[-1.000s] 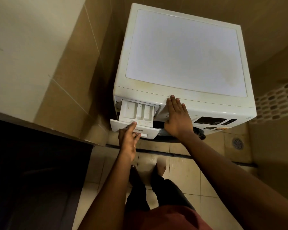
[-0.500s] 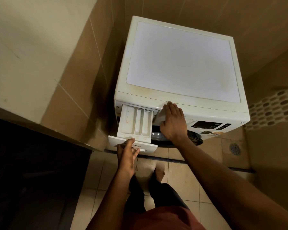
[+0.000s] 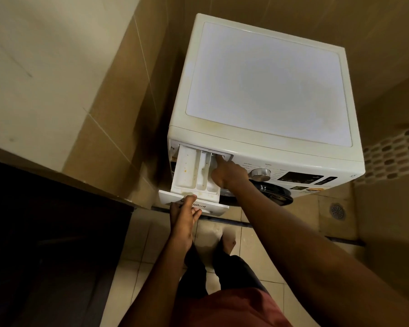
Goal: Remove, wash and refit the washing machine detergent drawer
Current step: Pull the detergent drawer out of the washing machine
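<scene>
We're mid-removal: left hand [image 3: 184,217] grips the drawer [image 3: 187,168] front, right hand [image 3: 229,173] pokes one straight finger at its back; next, release and pull.

The white detergent drawer [image 3: 187,171] is pulled far out of its slot at the top left corner of the white washing machine's [image 3: 265,83] front, its three long compartments facing up, speckled with yellowish residue, its front panel lowest
</scene>
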